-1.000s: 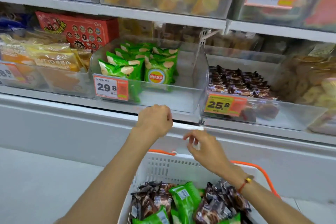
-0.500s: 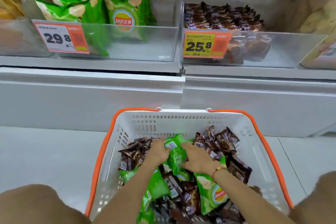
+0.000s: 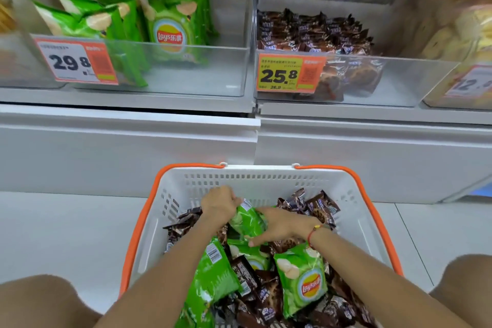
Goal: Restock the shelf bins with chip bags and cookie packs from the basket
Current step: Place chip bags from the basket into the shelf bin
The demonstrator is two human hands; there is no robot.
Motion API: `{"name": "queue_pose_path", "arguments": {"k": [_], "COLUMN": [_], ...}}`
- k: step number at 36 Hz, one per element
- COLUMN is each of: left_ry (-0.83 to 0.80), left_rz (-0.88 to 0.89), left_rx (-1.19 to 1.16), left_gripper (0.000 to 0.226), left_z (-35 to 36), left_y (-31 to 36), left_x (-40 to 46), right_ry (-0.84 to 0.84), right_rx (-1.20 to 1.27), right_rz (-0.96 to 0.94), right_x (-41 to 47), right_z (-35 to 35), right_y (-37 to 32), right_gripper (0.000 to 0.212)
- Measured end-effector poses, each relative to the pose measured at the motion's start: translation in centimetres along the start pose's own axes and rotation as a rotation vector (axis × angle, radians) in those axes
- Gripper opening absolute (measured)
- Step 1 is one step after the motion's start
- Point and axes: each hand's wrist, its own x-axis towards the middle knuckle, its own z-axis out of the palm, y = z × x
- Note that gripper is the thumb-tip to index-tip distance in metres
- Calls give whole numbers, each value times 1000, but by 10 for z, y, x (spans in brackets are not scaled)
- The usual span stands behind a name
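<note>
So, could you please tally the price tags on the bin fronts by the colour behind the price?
White: 2, the 29.8 tag and the blurred tag cut off at the right edge.
Yellow: 1, the 25.8 tag.
Total: 3.

Glossy chip bag [image 3: 246, 221], seemingly plastic basket [image 3: 255, 181]

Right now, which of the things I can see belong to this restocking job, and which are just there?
Part of the job: basket, green chip bag gripped by left hand and right hand, brown cookie packs, chip bin, cookie bin.

Just there: price tags, yellow snacks far right.
</note>
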Motion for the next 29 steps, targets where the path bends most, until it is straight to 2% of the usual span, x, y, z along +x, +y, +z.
{"name": "queue_pose_path", "arguments": {"k": [3,6,8,10,12,14,17,19,21,24,26,29], "left_ry": [-28,-94,-129,-128,-113,-158,-231,-199,-174,-276,-289,-225], "left_rz": [40,87,115,115,102,111,148,248,359,490,499,476], "left_rx": [-26,-1,-11,-31,-31,-45,-18,18,-121,-258,-237,-263], "left_gripper": [32,52,56,50,50,50,46,49,53,48,38,45], "left_z": [-40,-85,-113,-133,-146,-153,-160,-167,-173,-180,-185,-199], "left_y": [17,37,46,46,41,31,26,31,39,45,42,37], "left_x": [-3,-12,-17,-20,-23,-28,-40,-50,-59,-68,-67,-67], "right_ry": [10,111,182,229,243,240,280,301,325,363,378,408], "right_rx": [-26,-17,54,133,271,394,474,490,525,555,587,658], "right_rz": [-67,-108,-122,-150,-201,-252,-256,-255,-261,-279,-282,-293], "right_x": [-23,-48,-64,-81,-96,-109,-118,-120,-121,-117,-117,-114], "right_z": [-38,-76,-98,-115,-127,-135,-144,-147,-148,-148,-146,-139], "right_y": [-12,-18,-23,-26,-31,-37,-41,-44,-48,-55,-60,-69], "right_gripper": [72,75,74,61,38,21,27,29,28,25,30,35]}}
